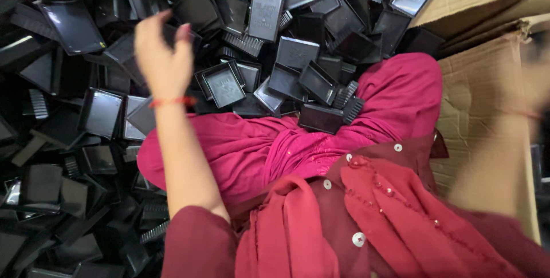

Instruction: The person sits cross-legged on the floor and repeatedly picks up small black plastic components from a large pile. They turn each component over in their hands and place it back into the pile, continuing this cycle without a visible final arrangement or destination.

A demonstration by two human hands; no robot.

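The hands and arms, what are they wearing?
The left hand has a thin red-orange thread bracelet round the wrist, and a fingernail looks painted a dark pinkish colour. The forearm is bare up to a dark maroon sleeve. The right hand is blurred at the picture's edge; a thin reddish band seems to circle its wrist.

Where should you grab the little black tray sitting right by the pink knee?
Probably by its two long outer walls, pinched from above. The black tray lies open side up and slightly tilted on the pile, so its raised rim is exposed. The left hand hovers just left of it, fingers loose and empty.
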